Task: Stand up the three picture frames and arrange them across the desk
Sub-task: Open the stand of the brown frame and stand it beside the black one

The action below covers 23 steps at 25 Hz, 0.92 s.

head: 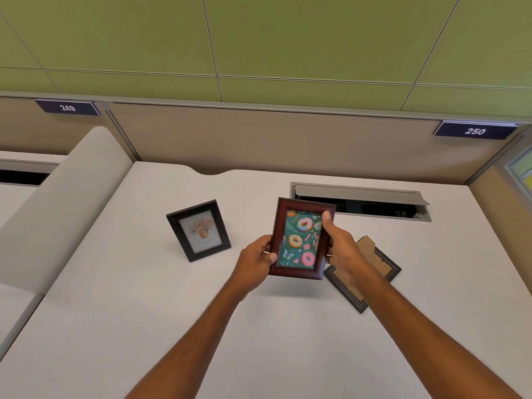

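At the centre of the picture both hands hold the red-brown frame (302,239) with the doughnut print clear of the worktop (144,326), its face turned up toward the camera; the left hand (257,263) pinches its left edge with the thumb on the front, and the right hand (341,244) clasps the right edge, thumb laid over the upper corner of the moulding. To set it down well, the prop at the back, hidden from here, likely needs to be swung out first, then the bottom edge lowered flat onto the worktop and the frame leaned back until it rests on its own before either hand lets go. The black frame (199,230) with the flower print already stands, tilted back, left of centre, so the held one belongs well apart from it, probably in the middle. The third frame (365,276) lies face down right of centre, partly under the right hand, its cardboard back showing; it crowds the spot below the held frame. Behind, at the upper right, an open cable hatch (359,201) in the worktop is a gap to keep clear of
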### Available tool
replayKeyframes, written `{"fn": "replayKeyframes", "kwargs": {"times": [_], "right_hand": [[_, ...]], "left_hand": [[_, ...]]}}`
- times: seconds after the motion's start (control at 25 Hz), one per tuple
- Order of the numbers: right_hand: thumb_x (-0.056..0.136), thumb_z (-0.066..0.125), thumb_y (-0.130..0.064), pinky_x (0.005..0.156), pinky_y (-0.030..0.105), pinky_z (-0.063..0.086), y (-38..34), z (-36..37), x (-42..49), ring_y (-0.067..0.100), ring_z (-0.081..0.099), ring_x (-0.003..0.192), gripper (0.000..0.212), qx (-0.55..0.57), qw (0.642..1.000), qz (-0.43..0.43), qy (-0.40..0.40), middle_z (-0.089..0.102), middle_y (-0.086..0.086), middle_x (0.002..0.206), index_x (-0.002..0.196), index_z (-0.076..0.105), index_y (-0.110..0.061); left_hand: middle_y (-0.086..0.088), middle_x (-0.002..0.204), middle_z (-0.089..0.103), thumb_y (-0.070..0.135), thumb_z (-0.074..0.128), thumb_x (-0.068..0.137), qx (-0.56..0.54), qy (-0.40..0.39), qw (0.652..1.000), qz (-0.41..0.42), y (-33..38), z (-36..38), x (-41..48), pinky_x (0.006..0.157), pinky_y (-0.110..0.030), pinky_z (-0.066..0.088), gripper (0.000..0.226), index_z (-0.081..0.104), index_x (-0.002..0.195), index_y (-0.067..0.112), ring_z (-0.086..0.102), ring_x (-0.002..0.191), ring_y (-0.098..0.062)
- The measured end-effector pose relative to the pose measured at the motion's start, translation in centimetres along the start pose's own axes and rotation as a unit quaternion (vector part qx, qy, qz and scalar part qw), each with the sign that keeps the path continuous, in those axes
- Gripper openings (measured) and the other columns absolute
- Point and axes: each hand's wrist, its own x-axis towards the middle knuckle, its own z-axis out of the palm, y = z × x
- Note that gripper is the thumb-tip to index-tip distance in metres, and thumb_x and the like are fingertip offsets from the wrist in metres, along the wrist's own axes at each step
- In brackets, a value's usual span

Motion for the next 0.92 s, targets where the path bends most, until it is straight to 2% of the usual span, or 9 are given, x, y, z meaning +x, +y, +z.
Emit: {"fn": "replayKeyframes", "kwargs": {"times": [0.08, 0.16, 0.28, 0.36, 0.52, 0.6, 0.72, 0.92], "right_hand": [[0.096, 0.052, -0.073, 0.109, 0.056, 0.056, 0.0, 0.4, 0.6, 0.032, 0.075, 0.114, 0.070, 0.008, 1.000, 0.025, -0.017, 0.079, 0.008, 0.126, 0.134, 0.067, -0.017], [0.089, 0.050, -0.080, 0.110, 0.057, 0.055, -0.2, 0.9, 1.1, 0.033, 0.076, 0.116, 0.080, 0.004, 0.999, 0.036, -0.037, 0.079, 0.009, 0.128, 0.136, 0.068, -0.018], [0.093, 0.041, -0.083, 0.111, 0.056, 0.053, -0.8, 1.3, 2.0, 0.032, 0.075, 0.120, 0.080, 0.007, 0.997, 0.032, -0.065, 0.079, 0.008, 0.129, 0.136, 0.069, -0.022], [0.092, 0.036, -0.087, 0.111, 0.055, 0.053, -1.1, 1.5, 2.9, 0.032, 0.074, 0.121, 0.084, 0.022, 0.996, 0.031, -0.076, 0.079, 0.008, 0.131, 0.137, 0.069, -0.025], [0.072, 0.036, -0.099, 0.114, 0.057, 0.051, -1.2, 2.2, 4.6, 0.036, 0.073, 0.123, 0.109, 0.053, 0.994, 0.054, -0.082, 0.078, 0.011, 0.132, 0.141, 0.068, -0.021], [0.068, 0.036, -0.103, 0.115, 0.057, 0.050, -1.4, 2.7, 5.6, 0.037, 0.073, 0.124, 0.115, 0.050, 0.992, 0.062, -0.094, 0.078, 0.012, 0.132, 0.141, 0.069, -0.019], [0.078, 0.038, -0.100, 0.116, 0.059, 0.048, -2.0, 3.8, 7.3, 0.037, 0.074, 0.124, 0.106, 0.025, 0.992, 0.056, -0.108, 0.078, 0.013, 0.131, 0.139, 0.070, -0.021], [0.092, 0.047, -0.085, 0.113, 0.060, 0.051, -3.7, 5.7, 9.7, 0.035, 0.075, 0.121, 0.082, -0.006, 0.992, 0.025, -0.122, 0.078, 0.011, 0.128, 0.133, 0.073, -0.020]], "left_hand": [[-0.002, 0.131, 0.073, 0.006, 0.051, 0.110, -0.014, 0.007, 1.000, -0.004, -0.5, 0.0, 0.4, 0.090, -0.031, 0.066, 0.037, 0.062, 0.141, 0.023, 0.071, 0.123, -0.019], [-0.001, 0.134, 0.072, 0.005, 0.049, 0.110, -0.028, 0.011, 0.999, -0.012, -1.1, 0.0, 0.8, 0.094, -0.035, 0.066, 0.037, 0.062, 0.139, 0.022, 0.069, 0.127, -0.020], [0.000, 0.136, 0.071, 0.006, 0.048, 0.111, -0.060, -0.003, 0.998, -0.024, -1.9, -0.5, 1.4, 0.099, -0.041, 0.064, 0.033, 0.060, 0.136, 0.023, 0.069, 0.129, -0.020], [0.001, 0.137, 0.071, 0.006, 0.047, 0.111, -0.071, -0.018, 0.997, -0.025, -2.1, -1.1, 1.9, 0.100, -0.038, 0.063, 0.031, 0.058, 0.136, 0.022, 0.069, 0.129, -0.018], [0.001, 0.139, 0.070, 0.004, 0.044, 0.112, -0.085, -0.026, 0.996, -0.024, -2.7, -2.2, 3.1, 0.098, -0.029, 0.062, 0.033, 0.054, 0.139, 0.020, 0.068, 0.129, -0.015], [0.001, 0.141, 0.068, 0.003, 0.042, 0.113, -0.089, -0.019, 0.995, -0.025, -3.3, -2.6, 3.7, 0.096, -0.026, 0.062, 0.035, 0.053, 0.141, 0.019, 0.067, 0.131, -0.016], [0.001, 0.144, 0.066, 0.002, 0.041, 0.113, -0.092, -0.005, 0.995, -0.031, -3.9, -2.9, 4.4, 0.093, -0.019, 0.060, 0.039, 0.050, 0.146, 0.021, 0.065, 0.133, -0.015], [0.003, 0.142, 0.063, 0.004, 0.040, 0.113, -0.088, 0.027, 0.995, -0.041, -4.9, -3.4, 6.3, 0.088, -0.016, 0.060, 0.038, 0.048, 0.141, 0.030, 0.064, 0.128, -0.009]]}}
